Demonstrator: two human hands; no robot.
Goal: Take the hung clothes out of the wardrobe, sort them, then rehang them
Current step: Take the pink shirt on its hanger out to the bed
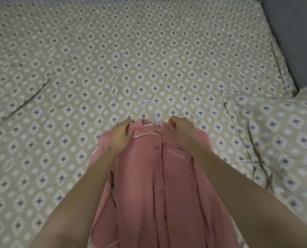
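Head camera view, looking down over a bed [95,59] that fills nearly the whole frame. Beyond the hands and out to the left of the left hand, the bed lies wide and bare, giving plenty of free room. To the right of the right hand the room is tighter. A pillow [283,133] in the same patterned cover lies there, and past it the far right edge of the bed meets a grey wall [292,42].

The sheet [50,104] is beige, printed with rows of pale diamonds and small circles. It is creased in places, with one long fold left of the left hand.

A pink shirt [158,176] with buttons, white piping and a chest pocket stretches from the hands back toward the person and runs out of the bottom of the frame. Whether it rests on the sheet or is lifted just above it cannot be told. A white hanger [150,113] sits in its neck, the hook sticking out just beyond the hands.

Both bare arms reach forward from the lower corners, one on each side of the shirt. The left hand [121,135] has its fingers curled over the collar and shoulder on its side. The right hand [182,127] grips the other shoulder edge with its fingertips. The two hands are set apart, with the collar and hanger between them.
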